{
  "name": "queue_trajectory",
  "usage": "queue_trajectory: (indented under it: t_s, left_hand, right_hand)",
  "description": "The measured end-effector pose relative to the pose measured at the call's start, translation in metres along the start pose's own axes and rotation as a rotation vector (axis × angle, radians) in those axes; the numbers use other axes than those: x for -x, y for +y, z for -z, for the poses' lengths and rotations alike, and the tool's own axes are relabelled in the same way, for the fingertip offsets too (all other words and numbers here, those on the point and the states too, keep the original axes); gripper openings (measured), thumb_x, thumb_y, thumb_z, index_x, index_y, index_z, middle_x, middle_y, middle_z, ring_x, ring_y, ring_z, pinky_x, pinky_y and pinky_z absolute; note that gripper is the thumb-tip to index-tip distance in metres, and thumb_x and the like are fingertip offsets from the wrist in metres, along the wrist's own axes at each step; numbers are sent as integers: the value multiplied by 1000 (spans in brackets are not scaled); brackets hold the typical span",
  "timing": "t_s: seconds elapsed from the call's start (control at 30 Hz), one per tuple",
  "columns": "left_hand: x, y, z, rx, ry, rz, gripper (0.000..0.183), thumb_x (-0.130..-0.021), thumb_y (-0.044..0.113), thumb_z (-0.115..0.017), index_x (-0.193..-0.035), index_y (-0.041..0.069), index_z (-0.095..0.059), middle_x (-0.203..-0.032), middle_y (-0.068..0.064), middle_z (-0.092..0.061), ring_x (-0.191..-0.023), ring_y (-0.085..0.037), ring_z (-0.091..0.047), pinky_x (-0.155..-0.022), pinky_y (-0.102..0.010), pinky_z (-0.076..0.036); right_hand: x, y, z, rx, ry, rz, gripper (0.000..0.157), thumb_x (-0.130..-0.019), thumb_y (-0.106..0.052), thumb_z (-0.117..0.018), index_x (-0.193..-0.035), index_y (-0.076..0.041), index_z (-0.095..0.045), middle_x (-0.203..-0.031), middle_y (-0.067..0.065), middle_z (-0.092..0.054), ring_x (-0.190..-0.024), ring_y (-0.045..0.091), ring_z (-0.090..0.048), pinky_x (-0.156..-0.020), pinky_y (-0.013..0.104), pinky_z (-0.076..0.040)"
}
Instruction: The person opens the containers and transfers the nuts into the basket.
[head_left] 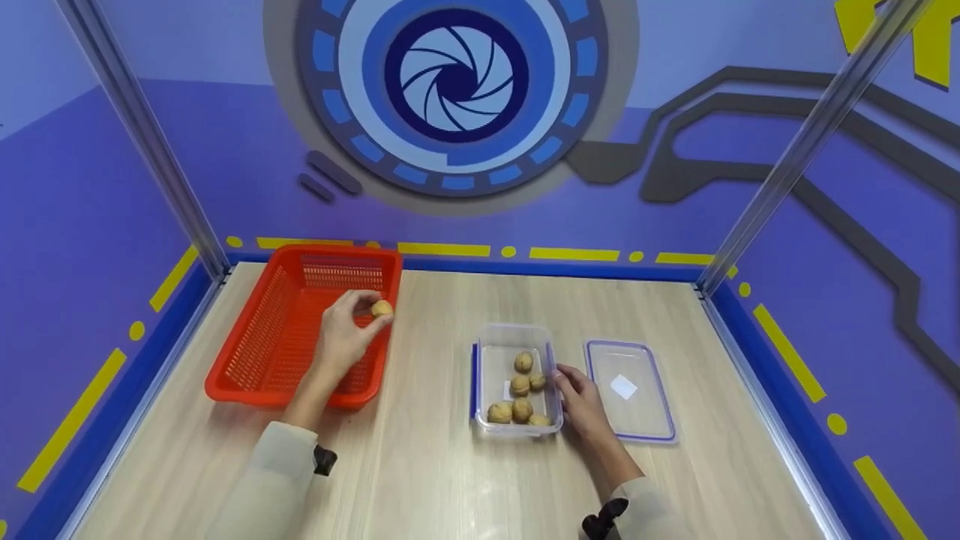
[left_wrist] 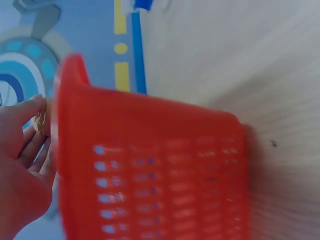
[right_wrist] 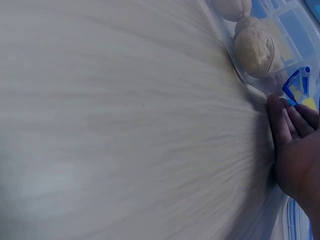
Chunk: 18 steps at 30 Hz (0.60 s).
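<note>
A walnut is pinched between the thumb and fingertips of a person's left hand, to the left of the clear box and over the near-side edge of a red basket, the edge that faces that box. The pinch appears best kept firm but light, across the shell's widest part, since a round, ridged nut could roll out of fingertips; wrist and knuckles would do well to stay above the basket's rim, which lies close by. At the box's right wall is the right hand, its fingers fairly straight and set against the plastic; whether this second grip bears any weight, the pictures do not tell. Gentle, level pressure there should steady the box without sliding or tipping it. Inside the box lie six more walnuts, most toward its near end, and the bare floor at its far left looks the easiest spot to reach without knocking them. A flat lid with a purple-blue edge lies just right of the box, past the right hand, and is best left undisturbed by that forearm. All rest on a pale wooden counter, with a patterned wall behind the box.
</note>
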<state>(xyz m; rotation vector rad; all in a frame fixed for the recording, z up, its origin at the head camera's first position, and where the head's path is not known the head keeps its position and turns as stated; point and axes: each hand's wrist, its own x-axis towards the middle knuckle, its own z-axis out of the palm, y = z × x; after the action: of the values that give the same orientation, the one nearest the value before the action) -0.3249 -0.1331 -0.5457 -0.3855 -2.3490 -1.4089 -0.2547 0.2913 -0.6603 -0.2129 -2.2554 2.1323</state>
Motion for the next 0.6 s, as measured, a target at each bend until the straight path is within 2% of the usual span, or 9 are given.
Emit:
queue_trajectory:
  t_s: [0.17, 0.3, 0.5, 0.6]
  left_hand:
    - [-2, -16, 4, 13, 42, 69, 39, -91, 8, -85, -124, -3, -68, -120, -16, -70, -113, -32, -70, -101, -46, -57]
    - [-6, -28, 4, -10, 37, 125, 39, -92, 10, -84, -125, -1, -68, -121, -16, -70, -113, -32, -69, -101, -46, -56]
    - [-10, -44, 1, -24, 23, 184, 39, -92, 7, -83, -125, -4, -67, -122, -20, -70, -114, -34, -68, -101, -47, -56]
    - [-10, -47, 0, -26, -5, 211, 38, -93, 7, -82, -126, -4, -66, -123, -21, -69, -116, -35, -67, -102, -48, -55]
  right_hand:
    - [-1, -1, 0, 10, -6, -1, 51, -111, -26, -58, -149, 7, -51, -147, 28, -56, -135, 39, -55, -106, 52, -53]
    - [3, -9, -1, 4, -10, -10, 48, -111, -21, -57, -148, 9, -51, -146, 31, -55, -132, 41, -56, -104, 52, -54]
    - [18, -36, -4, 25, -25, 22, 47, -110, -15, -57, -144, 17, -50, -143, 37, -55, -128, 39, -59, -103, 55, -54]
    - [16, -33, -3, 31, -11, 23, 46, -110, -15, -58, -143, 17, -51, -141, 37, -56, -127, 38, -60, -102, 55, -55]
